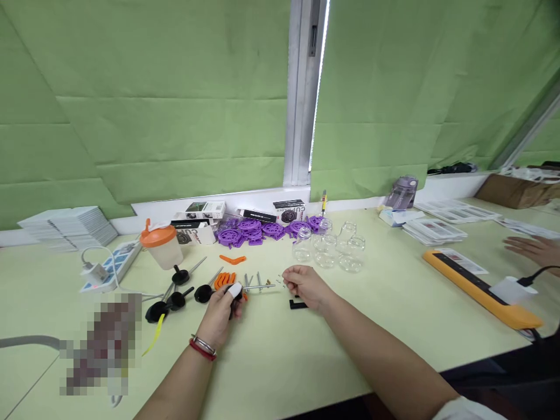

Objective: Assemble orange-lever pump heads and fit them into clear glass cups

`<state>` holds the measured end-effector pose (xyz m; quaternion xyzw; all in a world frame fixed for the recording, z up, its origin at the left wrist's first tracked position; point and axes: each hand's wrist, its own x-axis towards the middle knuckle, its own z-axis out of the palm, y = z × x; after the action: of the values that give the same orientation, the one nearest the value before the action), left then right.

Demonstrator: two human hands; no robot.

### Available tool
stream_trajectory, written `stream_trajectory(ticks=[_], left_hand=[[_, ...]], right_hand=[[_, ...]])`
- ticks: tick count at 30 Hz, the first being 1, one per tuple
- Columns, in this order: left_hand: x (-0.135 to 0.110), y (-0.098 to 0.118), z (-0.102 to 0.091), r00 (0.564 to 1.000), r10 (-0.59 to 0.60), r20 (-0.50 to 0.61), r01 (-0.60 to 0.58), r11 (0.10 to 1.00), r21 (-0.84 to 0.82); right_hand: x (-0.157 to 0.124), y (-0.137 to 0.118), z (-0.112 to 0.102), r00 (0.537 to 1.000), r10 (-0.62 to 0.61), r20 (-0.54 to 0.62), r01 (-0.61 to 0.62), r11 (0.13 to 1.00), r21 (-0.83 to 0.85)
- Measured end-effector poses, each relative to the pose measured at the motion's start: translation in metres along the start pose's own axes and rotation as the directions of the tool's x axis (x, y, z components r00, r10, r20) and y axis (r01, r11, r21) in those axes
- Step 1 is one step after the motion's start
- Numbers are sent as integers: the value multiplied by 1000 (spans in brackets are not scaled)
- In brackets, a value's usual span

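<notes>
My left hand (221, 309), a white cover on its thumb, is closed around a black part; a thin metal rod (261, 286) sticks out of it to the right. The fingertips of my right hand (304, 284) are pinched together just past the rod's end; whatever they hold is too small to make out. Tiny metal pieces (279, 281) lie beside those fingertips. Below my right hand rests a black angled piece (297, 304). Orange bent pieces (224, 280) and short metal rods (259, 280) lie beyond my left hand. Black cup-shaped parts with rods (177, 300) are to its left.
Purple wheel-like parts (249, 229) and small boxes (205, 210) line the back, beside several transparent bottles (326, 256). At left stand an orange-lidded cup (164, 248) and a white power strip (118, 265). Another person's hand (531, 249) is near an orange power strip (481, 289).
</notes>
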<state>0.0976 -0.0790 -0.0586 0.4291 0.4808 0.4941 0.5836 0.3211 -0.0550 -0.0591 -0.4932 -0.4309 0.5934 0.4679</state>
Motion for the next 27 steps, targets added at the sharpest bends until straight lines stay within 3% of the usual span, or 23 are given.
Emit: stream_trajectory(ticks=[2,5,27], left_hand=[[-1,-3,6,1000,-16,20,16,999,-34],[-4,-5,13,999,-16,29,18,997,-71],[-4,-9,15,998,-11,60,16,996,-86]], right_hand=[[-13,6,4,998,60,-37,-52,983,178],[-25,11,11,995,57,-80,-31,956,291],[-24,13,12,998,50,-29,-36,929,369]])
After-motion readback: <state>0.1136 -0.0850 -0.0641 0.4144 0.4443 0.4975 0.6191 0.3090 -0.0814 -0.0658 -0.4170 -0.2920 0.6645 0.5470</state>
